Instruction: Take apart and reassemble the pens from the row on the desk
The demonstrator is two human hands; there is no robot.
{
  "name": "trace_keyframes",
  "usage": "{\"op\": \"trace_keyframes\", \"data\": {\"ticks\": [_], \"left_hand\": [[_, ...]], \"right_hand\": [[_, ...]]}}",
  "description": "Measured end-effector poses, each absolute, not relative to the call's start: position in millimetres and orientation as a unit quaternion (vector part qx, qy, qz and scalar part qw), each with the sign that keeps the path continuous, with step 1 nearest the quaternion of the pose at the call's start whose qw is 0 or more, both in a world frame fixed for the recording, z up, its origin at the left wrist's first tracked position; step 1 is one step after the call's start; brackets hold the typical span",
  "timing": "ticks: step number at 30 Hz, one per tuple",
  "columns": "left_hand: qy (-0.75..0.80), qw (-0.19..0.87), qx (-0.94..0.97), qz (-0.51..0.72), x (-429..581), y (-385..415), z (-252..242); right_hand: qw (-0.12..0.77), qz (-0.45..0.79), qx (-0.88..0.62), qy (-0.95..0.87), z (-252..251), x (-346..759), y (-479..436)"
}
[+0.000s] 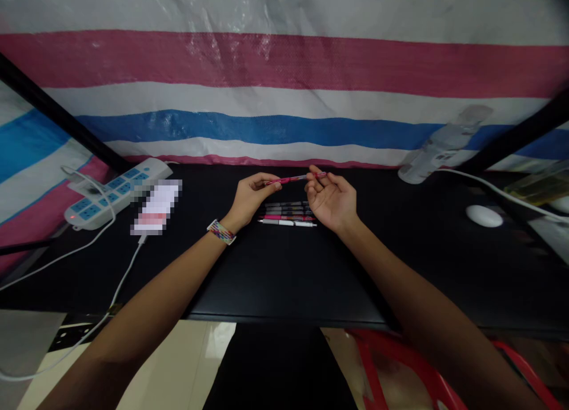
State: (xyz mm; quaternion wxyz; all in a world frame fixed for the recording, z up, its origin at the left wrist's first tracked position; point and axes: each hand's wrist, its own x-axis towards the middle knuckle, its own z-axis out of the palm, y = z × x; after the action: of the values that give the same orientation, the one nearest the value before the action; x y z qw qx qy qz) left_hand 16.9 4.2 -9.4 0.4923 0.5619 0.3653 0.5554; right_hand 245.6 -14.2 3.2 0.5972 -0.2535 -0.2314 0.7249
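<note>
A red pen [291, 179] with a clear section is held level above the black table. My left hand [249, 199], with a woven multicoloured band at its wrist, pinches the pen's left end between thumb and fingers. At the other end, my right hand [332, 201] is turned palm up, its thumb and fingertips around the pen's tip. Just below lie several pens side by side: dark-looking pens [287, 208], a pink-red pen [284, 217] and a white pen [288, 223] nearest me. My right fingers cover some of their right ends.
To the left are a power strip [113, 194] with a lit red light, a blurred-out phone [157, 207] and white cables. On the right stand a clear bottle [438, 149] and a white mouse-like object [484, 216]. A red stool [400, 362] is below the table [284, 274].
</note>
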Motion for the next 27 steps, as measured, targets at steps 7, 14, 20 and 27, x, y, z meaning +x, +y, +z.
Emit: {"op": "trace_keyframes", "data": {"ticks": [7, 14, 20, 27], "left_hand": [[0.367, 0.486, 0.56, 0.562, 16.2, 4.5, -9.9], [0.364, 0.491, 0.558, 0.561, 15.5, 4.7, -10.8], [0.362, 0.497, 0.556, 0.56, 15.6, 6.2, -12.3], [0.36, 0.458, 0.587, 0.562, 11.7, 7.4, -11.0]], "right_hand": [[0.599, 0.724, -0.274, -0.204, 5.4, 243.2, -16.0], [0.596, 0.727, -0.272, -0.203, 6.4, 243.7, -15.6], [0.596, 0.718, -0.286, -0.217, 10.5, 243.0, -15.5], [0.59, 0.628, -0.347, -0.369, 5.4, 245.0, -12.3]]}}
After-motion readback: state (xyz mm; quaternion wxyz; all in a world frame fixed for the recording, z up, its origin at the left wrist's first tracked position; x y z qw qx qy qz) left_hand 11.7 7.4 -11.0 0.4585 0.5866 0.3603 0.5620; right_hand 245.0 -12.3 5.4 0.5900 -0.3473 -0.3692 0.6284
